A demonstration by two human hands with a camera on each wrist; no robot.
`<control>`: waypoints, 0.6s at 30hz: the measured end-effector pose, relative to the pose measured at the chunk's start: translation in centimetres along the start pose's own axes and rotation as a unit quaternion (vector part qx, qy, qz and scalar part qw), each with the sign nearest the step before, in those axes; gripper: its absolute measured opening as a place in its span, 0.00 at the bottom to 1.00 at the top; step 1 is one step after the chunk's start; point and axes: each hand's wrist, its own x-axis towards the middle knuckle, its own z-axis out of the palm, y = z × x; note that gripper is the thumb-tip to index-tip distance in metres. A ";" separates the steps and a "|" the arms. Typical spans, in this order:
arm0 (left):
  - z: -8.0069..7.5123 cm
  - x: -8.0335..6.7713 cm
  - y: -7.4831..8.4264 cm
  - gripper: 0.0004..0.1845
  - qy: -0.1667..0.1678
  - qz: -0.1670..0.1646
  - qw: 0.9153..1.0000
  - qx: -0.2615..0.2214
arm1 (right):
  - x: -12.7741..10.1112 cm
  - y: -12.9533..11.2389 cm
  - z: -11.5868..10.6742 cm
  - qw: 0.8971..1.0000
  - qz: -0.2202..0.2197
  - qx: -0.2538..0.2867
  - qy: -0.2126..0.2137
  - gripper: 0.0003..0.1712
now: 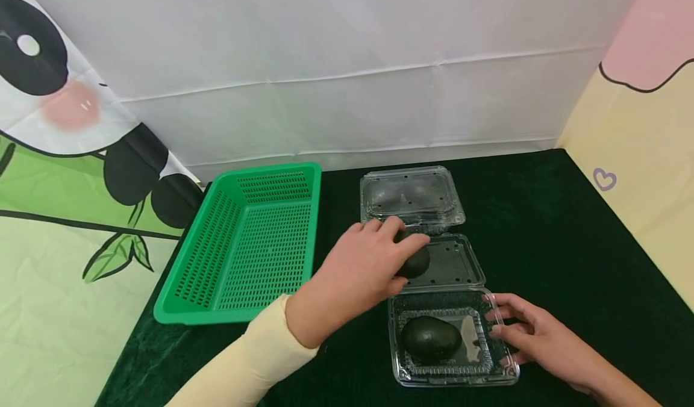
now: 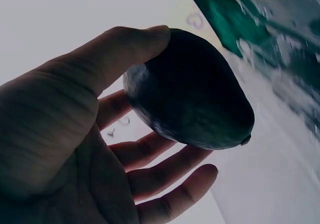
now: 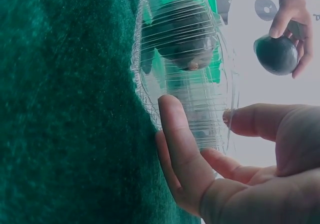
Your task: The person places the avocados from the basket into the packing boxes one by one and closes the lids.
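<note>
- Left hand [image 1: 360,268] is out over the open clamshell box [image 1: 452,262], fingers [image 2: 165,156] and thumb curled round a dark avocado [image 1: 414,261], gripping it just above the box's shallow tray.
- The left wrist view confirms it: thumb on top, fingers cupped beneath, the avocado [image 2: 192,91] held clear in the palm.
- That box's clear lid [image 1: 410,196] lies flung back toward 12 o'clock, resting on the dark green desk [image 1: 569,244].
- Right hand [image 1: 534,335] is down at 5 o'clock, fingers [image 3: 182,149] fairly straight and spread, touching the right edge of a second clamshell box [image 1: 452,338].
- Inside that nearer box sits a second avocado [image 1: 431,338], visible through the clear plastic.
- From the right wrist, thumb and forefinger bracket the box's rim [image 3: 220,109]; whether they actually pinch it, I cannot tell.
- Over at 9 o'clock of the boxes stands a green perforated basket [image 1: 244,244], just beside them.
</note>
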 end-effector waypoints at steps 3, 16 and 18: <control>0.8 0.6 1.4 0.33 -0.023 0.016 1.000 0.002 | 0.0 -0.1 0.0 1.000 0.003 -0.003 0.002 0.33; 4.2 2.9 5.3 0.33 -0.091 0.072 0.993 -0.017 | 0.0 0.0 -0.2 1.000 0.003 0.000 -0.006 0.33; 4.6 3.1 5.6 0.34 -0.099 0.075 0.992 -0.016 | 0.0 0.0 -0.2 1.000 0.003 0.001 -0.005 0.33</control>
